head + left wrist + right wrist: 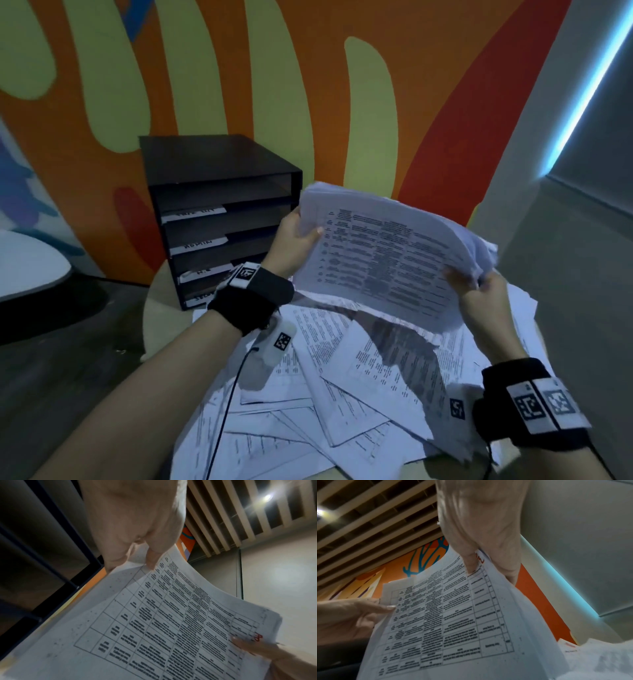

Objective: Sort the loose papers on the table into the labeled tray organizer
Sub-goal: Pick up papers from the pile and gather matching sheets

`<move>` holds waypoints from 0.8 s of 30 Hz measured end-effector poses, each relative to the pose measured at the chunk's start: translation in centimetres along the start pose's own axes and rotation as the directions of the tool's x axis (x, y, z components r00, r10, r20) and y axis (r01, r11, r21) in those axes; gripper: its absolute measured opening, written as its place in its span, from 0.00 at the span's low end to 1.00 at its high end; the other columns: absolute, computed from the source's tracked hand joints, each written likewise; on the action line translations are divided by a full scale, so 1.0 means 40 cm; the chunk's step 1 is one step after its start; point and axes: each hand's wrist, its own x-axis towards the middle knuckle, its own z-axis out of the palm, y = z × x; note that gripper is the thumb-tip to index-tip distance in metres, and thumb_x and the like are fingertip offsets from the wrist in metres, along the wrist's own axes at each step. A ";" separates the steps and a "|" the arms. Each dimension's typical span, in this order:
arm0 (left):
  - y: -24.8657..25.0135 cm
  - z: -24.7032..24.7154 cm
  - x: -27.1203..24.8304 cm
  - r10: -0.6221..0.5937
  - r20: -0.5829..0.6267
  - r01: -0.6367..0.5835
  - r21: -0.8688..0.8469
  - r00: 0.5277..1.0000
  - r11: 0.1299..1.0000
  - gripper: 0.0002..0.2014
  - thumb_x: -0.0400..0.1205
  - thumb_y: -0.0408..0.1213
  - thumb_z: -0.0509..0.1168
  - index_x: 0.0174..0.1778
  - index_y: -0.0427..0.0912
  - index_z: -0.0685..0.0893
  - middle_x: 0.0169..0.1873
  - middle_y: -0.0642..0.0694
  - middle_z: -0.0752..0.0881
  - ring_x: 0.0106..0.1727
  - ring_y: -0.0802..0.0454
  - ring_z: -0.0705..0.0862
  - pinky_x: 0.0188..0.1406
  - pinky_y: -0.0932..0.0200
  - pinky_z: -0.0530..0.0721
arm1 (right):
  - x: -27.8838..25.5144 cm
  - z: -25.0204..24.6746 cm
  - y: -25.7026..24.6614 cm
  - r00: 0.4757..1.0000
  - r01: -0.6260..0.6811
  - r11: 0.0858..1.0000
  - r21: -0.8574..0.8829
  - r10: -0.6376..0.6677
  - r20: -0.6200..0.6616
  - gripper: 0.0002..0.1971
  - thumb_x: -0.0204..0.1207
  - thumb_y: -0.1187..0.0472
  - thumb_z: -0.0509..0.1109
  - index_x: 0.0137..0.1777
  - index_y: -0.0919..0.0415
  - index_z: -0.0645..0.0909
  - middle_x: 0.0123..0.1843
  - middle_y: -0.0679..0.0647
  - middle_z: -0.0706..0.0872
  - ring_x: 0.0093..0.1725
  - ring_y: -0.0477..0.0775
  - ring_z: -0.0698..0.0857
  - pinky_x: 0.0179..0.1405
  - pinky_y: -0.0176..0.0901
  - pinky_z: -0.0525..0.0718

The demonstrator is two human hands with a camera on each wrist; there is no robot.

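1. The left hand [294,233] pinches the left edge of a stack of papers [383,253], thumb laid on the printed top sheet.
2. The right hand [479,294] grips the stack's right edge, fingers curled behind it.
3. The stack hangs between both hands, above the loose papers [342,383] strewn over the tabletop [154,318].
4. The black tray organizer [219,219] stands just left of the left hand, its labeled trays facing the person.

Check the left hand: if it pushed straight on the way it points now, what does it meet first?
Probably the painted orange and green wall. The left hand, gripping the held sheaf of printed white papers, points up and away, just right of the black tiered tray organizer. Depth is unclear; it might clip the organizer's right edge.
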 end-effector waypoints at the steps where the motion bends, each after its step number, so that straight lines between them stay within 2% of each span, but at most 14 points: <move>1: 0.002 -0.010 0.009 0.004 -0.019 -0.004 0.014 1.000 1.000 0.16 0.84 0.25 0.63 0.67 0.41 0.76 0.61 0.41 0.85 0.62 0.45 0.85 0.61 0.50 0.85 | 0.008 0.005 -0.001 1.000 0.003 1.000 0.011 -0.003 0.002 0.14 0.79 0.67 0.71 0.63 0.56 0.83 0.52 0.45 0.88 0.49 0.44 0.87 0.49 0.45 0.84; 3: -0.007 -0.029 0.015 -0.005 -0.046 0.007 0.048 0.999 0.999 0.19 0.83 0.27 0.66 0.68 0.43 0.74 0.63 0.43 0.83 0.63 0.48 0.84 0.61 0.52 0.84 | 0.020 0.019 0.011 0.997 -0.051 0.998 0.042 0.048 0.055 0.16 0.75 0.69 0.75 0.61 0.57 0.84 0.53 0.49 0.90 0.49 0.48 0.90 0.50 0.49 0.85; 5: -0.037 -0.050 0.010 -0.045 -0.065 0.050 0.068 0.997 0.996 0.21 0.81 0.28 0.69 0.69 0.42 0.73 0.64 0.42 0.82 0.63 0.49 0.83 0.59 0.55 0.83 | 0.027 0.038 0.030 0.982 -0.134 0.991 0.000 0.133 0.137 0.16 0.72 0.72 0.76 0.59 0.60 0.84 0.52 0.51 0.90 0.47 0.48 0.90 0.51 0.52 0.87; 7: -0.067 -0.073 0.006 -0.092 -0.078 0.103 0.140 0.993 0.985 0.23 0.79 0.32 0.70 0.69 0.43 0.72 0.62 0.43 0.82 0.63 0.48 0.83 0.60 0.51 0.83 | 0.032 0.067 0.057 0.958 -0.214 0.975 -0.060 0.221 0.184 0.14 0.72 0.73 0.75 0.57 0.63 0.85 0.51 0.54 0.90 0.50 0.53 0.90 0.54 0.57 0.86; 9: -0.081 -0.097 0.010 -0.123 -0.050 0.133 0.345 0.991 0.929 0.26 0.77 0.38 0.69 0.71 0.46 0.71 0.63 0.46 0.81 0.65 0.48 0.80 0.66 0.44 0.80 | 0.041 0.092 0.082 0.948 -0.258 0.963 -0.076 0.267 0.172 0.11 0.74 0.72 0.74 0.55 0.64 0.85 0.51 0.55 0.90 0.54 0.61 0.88 0.50 0.55 0.86; 10: -0.081 -0.109 0.016 -0.103 -0.036 0.108 0.484 0.994 0.868 0.27 0.77 0.38 0.69 0.72 0.45 0.69 0.64 0.45 0.78 0.68 0.47 0.77 0.69 0.43 0.77 | 0.049 0.098 0.090 0.950 -0.266 0.962 -0.064 0.273 0.155 0.09 0.75 0.72 0.73 0.55 0.64 0.85 0.50 0.55 0.89 0.54 0.63 0.87 0.49 0.53 0.85; 12: -0.057 -0.138 0.031 0.090 -0.049 -0.024 0.736 0.995 0.676 0.29 0.78 0.35 0.68 0.75 0.42 0.67 0.68 0.42 0.72 0.71 0.44 0.69 0.72 0.44 0.70 | 0.066 0.106 0.088 0.953 -0.259 0.965 -0.043 0.263 0.150 0.10 0.76 0.72 0.72 0.55 0.65 0.85 0.52 0.58 0.89 0.54 0.64 0.87 0.53 0.57 0.84; 13: -0.028 -0.154 0.037 0.241 -0.055 -0.092 0.824 0.969 0.559 0.28 0.79 0.35 0.67 0.75 0.41 0.68 0.69 0.41 0.72 0.71 0.43 0.69 0.71 0.44 0.69 | 0.073 0.106 0.084 0.953 -0.256 0.966 -0.039 0.259 0.156 0.10 0.76 0.72 0.72 0.56 0.65 0.85 0.53 0.59 0.89 0.53 0.63 0.88 0.55 0.59 0.84; 15: 0.035 -0.198 0.053 0.486 -0.051 -0.155 0.914 0.872 0.374 0.24 0.79 0.36 0.65 0.73 0.41 0.72 0.69 0.40 0.74 0.72 0.42 0.70 0.74 0.41 0.66 | 0.087 0.107 0.075 0.949 -0.269 0.963 -0.023 0.269 0.162 0.10 0.75 0.75 0.71 0.55 0.67 0.85 0.52 0.61 0.89 0.50 0.63 0.88 0.55 0.57 0.84; 17: 0.087 -0.260 0.078 0.578 -0.083 -0.104 0.954 0.812 0.283 0.20 0.81 0.37 0.62 0.70 0.43 0.76 0.68 0.41 0.76 0.74 0.42 0.69 0.80 0.40 0.57 | 0.096 0.109 0.069 0.942 -0.302 0.953 0.004 0.298 0.156 0.08 0.75 0.77 0.70 0.50 0.67 0.84 0.48 0.59 0.88 0.47 0.62 0.86 0.50 0.51 0.83; 19: 0.120 -0.337 0.104 0.559 -0.155 0.017 0.969 0.814 0.245 0.17 0.85 0.41 0.57 0.68 0.44 0.79 0.68 0.43 0.77 0.76 0.43 0.69 0.82 0.40 0.50 | 0.105 0.110 0.069 0.927 -0.343 0.939 0.011 0.337 0.167 0.06 0.74 0.76 0.71 0.48 0.68 0.83 0.45 0.61 0.86 0.46 0.63 0.84 0.47 0.48 0.79; 21: 0.130 -0.406 0.108 0.487 -0.216 0.111 0.965 0.846 0.237 0.17 0.88 0.44 0.51 0.60 0.42 0.84 0.62 0.42 0.82 0.72 0.42 0.73 0.81 0.40 0.54 | 0.111 0.111 0.066 0.891 -0.419 0.907 0.032 0.405 0.205 0.06 0.74 0.75 0.72 0.45 0.67 0.80 0.41 0.61 0.82 0.44 0.61 0.80 0.43 0.48 0.76; 23: 0.117 -0.454 0.091 0.407 -0.255 0.151 0.951 0.877 0.269 0.22 0.89 0.45 0.50 0.44 0.38 0.84 0.44 0.39 0.85 0.54 0.39 0.82 0.70 0.42 0.69 | 0.113 0.115 0.064 0.838 -0.502 0.863 0.057 0.469 0.278 0.08 0.70 0.74 0.73 0.47 0.67 0.79 0.40 0.60 0.81 0.42 0.59 0.79 0.40 0.47 0.77; 24: 0.104 -0.470 0.081 0.390 -0.268 0.151 0.940 0.881 0.305 0.23 0.89 0.46 0.50 0.38 0.36 0.82 0.36 0.38 0.84 0.43 0.37 0.83 0.63 0.44 0.74 | 0.110 0.120 0.060 0.806 -0.539 0.841 0.055 0.496 0.323 0.10 0.68 0.73 0.74 0.49 0.67 0.80 0.40 0.59 0.83 0.40 0.58 0.81 0.39 0.45 0.79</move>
